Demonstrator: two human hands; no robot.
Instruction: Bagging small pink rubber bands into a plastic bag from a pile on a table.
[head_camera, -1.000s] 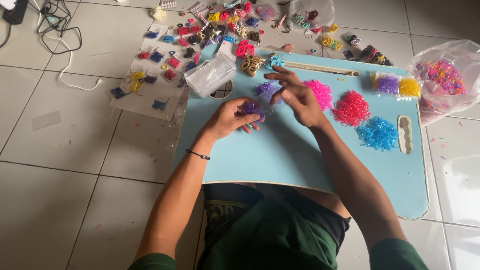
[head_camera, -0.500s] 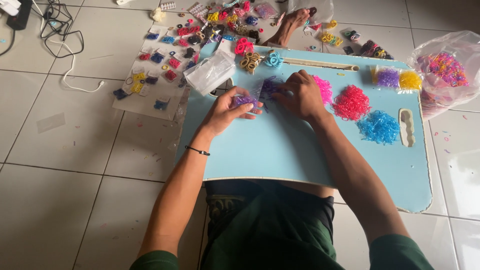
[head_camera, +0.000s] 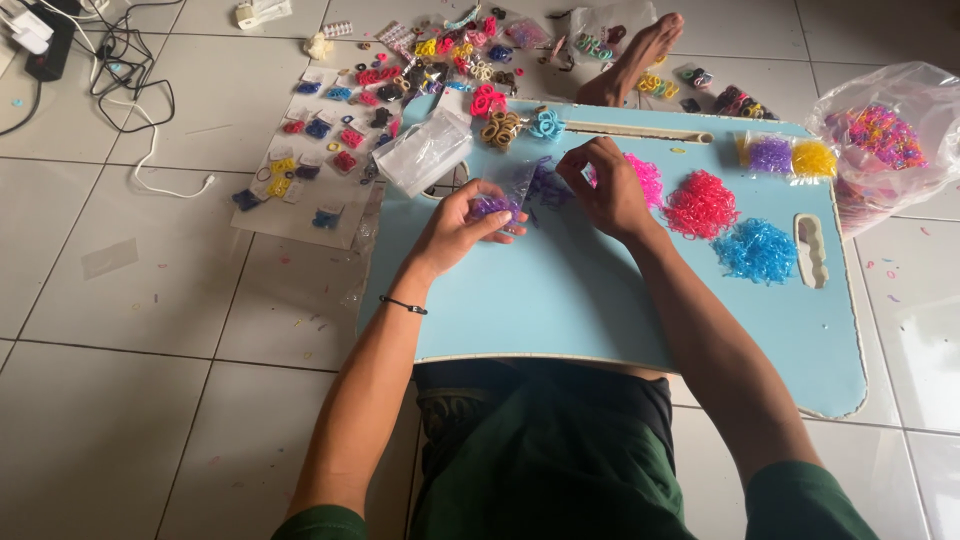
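My left hand (head_camera: 462, 222) grips a small clear plastic bag (head_camera: 505, 195) with purple rubber bands in it, over the light blue lap table (head_camera: 560, 290). My right hand (head_camera: 603, 185) pinches near the loose purple bands (head_camera: 548, 185) just right of the bag, fingers bent together. Piles of pink (head_camera: 646, 178), red-pink (head_camera: 700, 203) and blue (head_camera: 755, 248) small bands lie to the right of that hand.
Small bags of purple (head_camera: 770, 154) and yellow (head_camera: 813, 158) bands lie at the table's far right. A large clear bag (head_camera: 880, 140) of mixed bands sits on the tiled floor. Packed bands cover the floor at left (head_camera: 320, 150). Another person's foot (head_camera: 640, 55) rests beyond the table. Cables (head_camera: 110, 70) lie far left.
Both hands stay at the purple bands. My left hand has lifted the small bag a little, and my right hand has shifted right and away from it.
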